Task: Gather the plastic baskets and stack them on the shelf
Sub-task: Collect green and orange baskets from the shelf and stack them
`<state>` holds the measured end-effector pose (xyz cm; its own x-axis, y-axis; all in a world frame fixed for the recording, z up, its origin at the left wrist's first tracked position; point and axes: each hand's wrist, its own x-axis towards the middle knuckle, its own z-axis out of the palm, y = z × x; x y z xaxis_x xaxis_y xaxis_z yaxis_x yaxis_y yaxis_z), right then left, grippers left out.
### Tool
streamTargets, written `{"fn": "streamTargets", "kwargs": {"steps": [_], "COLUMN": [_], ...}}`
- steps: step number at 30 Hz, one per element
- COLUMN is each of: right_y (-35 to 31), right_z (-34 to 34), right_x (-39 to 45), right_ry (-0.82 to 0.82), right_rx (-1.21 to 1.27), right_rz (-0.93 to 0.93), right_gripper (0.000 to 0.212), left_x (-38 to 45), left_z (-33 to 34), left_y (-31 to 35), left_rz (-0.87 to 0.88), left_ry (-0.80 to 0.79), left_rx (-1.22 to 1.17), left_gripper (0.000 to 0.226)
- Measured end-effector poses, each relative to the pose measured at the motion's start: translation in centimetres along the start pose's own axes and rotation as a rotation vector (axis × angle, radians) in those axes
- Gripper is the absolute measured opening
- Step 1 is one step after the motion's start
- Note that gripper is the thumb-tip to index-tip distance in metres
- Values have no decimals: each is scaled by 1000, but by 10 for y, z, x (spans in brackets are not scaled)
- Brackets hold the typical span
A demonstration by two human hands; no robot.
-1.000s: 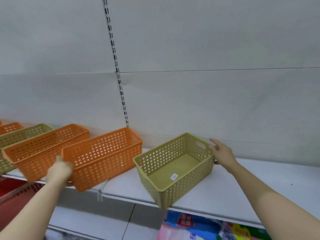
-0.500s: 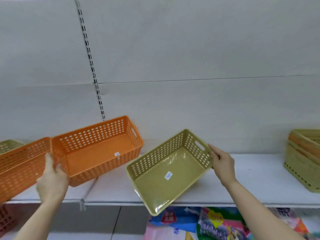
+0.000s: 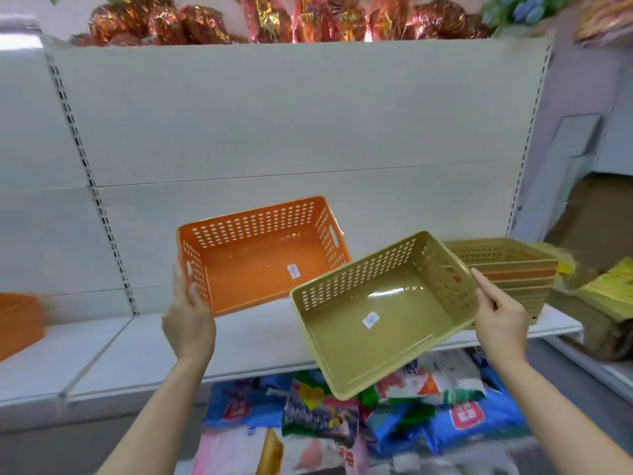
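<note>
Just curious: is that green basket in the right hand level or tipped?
Tipped. The green basket tilts its open top toward the camera, showing its bare floor and sticker, held by the right hand.

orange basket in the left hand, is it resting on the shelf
No, the left hand holds the orange basket tilted, lifted above the shelf.

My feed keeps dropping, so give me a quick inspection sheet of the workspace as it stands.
Surface: white shelf, bare across its middle.
Job's things: orange basket and green basket both lifted and tilted, each with a sticker inside; basket stack at the shelf's right end; another orange basket at the far left.
Clutter: bright packets below the shelf.
Grippers: left hand grips the orange basket's end; right hand grips the green basket's end.
Cables: nothing seen.
Surroundings: white back panel; foil-wrapped goods on top.
</note>
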<state>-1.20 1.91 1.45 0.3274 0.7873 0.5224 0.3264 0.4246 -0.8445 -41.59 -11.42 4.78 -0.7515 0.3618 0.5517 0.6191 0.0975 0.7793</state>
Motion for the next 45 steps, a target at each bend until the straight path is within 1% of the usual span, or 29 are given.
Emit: {"fn": "streamTargets", "kwargs": {"steps": [3, 4, 6, 7, 10, 13, 16, 19, 24, 27, 30, 32, 34, 37, 40, 45], "right_y": [2, 1, 4, 6, 10, 16, 22, 23, 8, 15, 31, 41, 46, 45, 47, 47], "right_z": [-48, -62, -86, -96, -121, -143, -165, -190, -237, -261, -276, -275, -262, -227, -186, -129], "right_x": [18, 24, 39, 47, 68, 92, 118, 145, 195, 222, 245, 259, 271, 282, 289, 295], "right_ry": [70, 85, 155, 186, 276, 355, 462, 516, 579, 578, 601, 612, 621, 574, 536, 485], "right_rx": [-61, -81, -107, -111, -118, -123, -109, -116, -104, -72, 55, 138, 169, 127, 64, 120], "right_rz": [-56, -63, -69, -63, -84, -91, -94, -105, -133, -123, -73, -44, -10, 29, 89, 188], "right_gripper": [60, 59, 48, 45, 51, 37, 36, 38, 37, 37, 38, 38, 38, 36, 35, 36], "left_x": [-29, -35, -43, -45, -47, -47, -52, -62, -81, -90, -98, -105, -115, -129, -131, -113], "left_z": [25, 34, 55, 66, 104, 143, 180, 215, 274, 306, 327, 337, 345, 358, 364, 363], "left_y": [43, 56, 80, 91, 123, 157, 193, 234, 295, 302, 293, 290, 290, 286, 278, 263], "left_rz": [-15, -17, 0, 11, 54, 102, 126, 89, 12, -41, -79, -49, 4, 80, 106, 150], "left_ry": [-27, -38, -60, -66, -75, -101, -138, -203, -305, -357, -410, -447, -480, -532, -566, -566], "left_rx": [-64, -89, -109, -118, -149, -174, -207, -196, -175, -124, -58, 14, 94, 191, 256, 311], "left_gripper": [50, 49, 49, 49, 50, 50, 50, 51, 50, 44, 37, 39, 39, 40, 39, 36]}}
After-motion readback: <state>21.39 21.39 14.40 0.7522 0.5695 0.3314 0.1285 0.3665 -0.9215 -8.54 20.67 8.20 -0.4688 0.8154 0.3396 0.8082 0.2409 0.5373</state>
